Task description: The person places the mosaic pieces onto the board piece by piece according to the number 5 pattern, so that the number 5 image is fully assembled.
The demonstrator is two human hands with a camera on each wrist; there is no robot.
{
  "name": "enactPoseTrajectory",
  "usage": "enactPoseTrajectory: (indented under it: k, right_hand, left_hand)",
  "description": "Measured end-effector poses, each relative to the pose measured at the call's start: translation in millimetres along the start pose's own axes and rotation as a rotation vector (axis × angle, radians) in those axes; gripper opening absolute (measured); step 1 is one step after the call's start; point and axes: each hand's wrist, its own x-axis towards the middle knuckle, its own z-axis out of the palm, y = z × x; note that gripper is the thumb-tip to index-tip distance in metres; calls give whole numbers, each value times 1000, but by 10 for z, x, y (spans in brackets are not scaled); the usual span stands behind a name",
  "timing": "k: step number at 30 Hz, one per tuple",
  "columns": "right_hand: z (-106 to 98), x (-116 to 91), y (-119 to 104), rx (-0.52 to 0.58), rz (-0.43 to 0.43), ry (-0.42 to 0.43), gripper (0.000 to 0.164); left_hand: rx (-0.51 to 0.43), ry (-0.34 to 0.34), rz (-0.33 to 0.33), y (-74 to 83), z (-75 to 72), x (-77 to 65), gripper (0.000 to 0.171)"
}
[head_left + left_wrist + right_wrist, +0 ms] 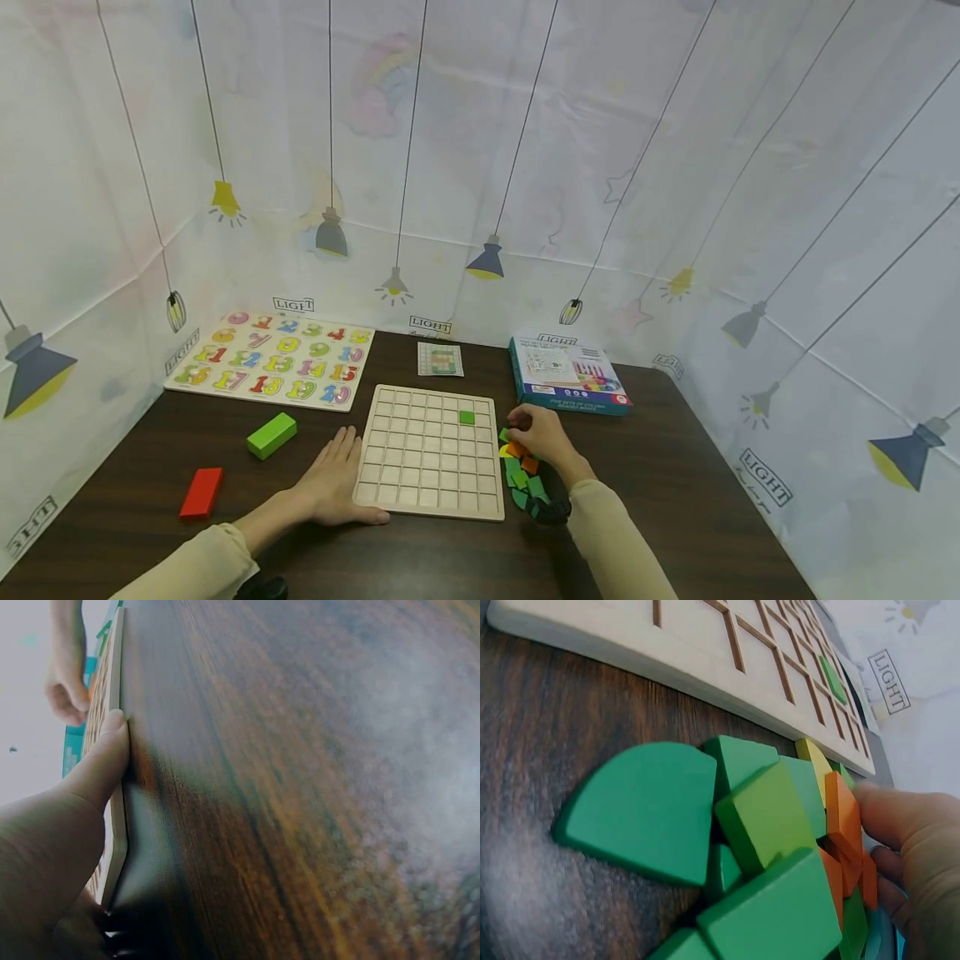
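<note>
A pale wooden grid board (431, 500) lies on the table, with one green square block (467, 417) in a cell near its far right. My left hand (333, 479) rests flat at the board's left side, fingers extended; in the left wrist view its thumb (105, 761) touches the board's edge. To the right of the board, my right hand (543, 433) bends its fingers over the far end of a pile of green, orange and yellow blocks (521, 479). In the right wrist view a fingertip meets an orange block (844, 814) and a small green piece (845, 776); whether either is pinched is unclear.
A number puzzle board (281, 360) lies at the back left, with a green block (272, 435) and a red block (201, 492) in front of it. Behind the grid board is a pattern card (440, 359). A blue-sided box (570, 375) sits at the back right.
</note>
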Motion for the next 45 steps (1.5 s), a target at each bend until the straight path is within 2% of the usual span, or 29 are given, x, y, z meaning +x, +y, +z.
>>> enactPoseTrajectory:
  k: [5,13,23,27,34,41,45]
  right_hand:
    - [-7,-7,-20,0,-12,-1,17]
    - [33,27,-31,-19,-74,53,17]
    - [126,33,-30,-42,-53,51,21]
    - [155,51,-45,-61,-57,82,22]
    - [155,159,-206,-28,-162,162,25]
    - [258,235,-383,-36,-204,118,26]
    - [357,267,-467,3,-221,89,26]
  left_hand:
    - [7,-8,-7,14,-37,-14,127]
    - [5,-12,-12,-5,-35,-28,128]
    - [-26,-12,-19,-24,-4,-77,127]
    - [-28,-19,-14,-29,8,-81,126]
    - [2,-7,-7,-27,-20,-34,126]
    - [16,-18,0,-17,-27,1,128]
    - [12,-20,-3,-7,-18,7,128]
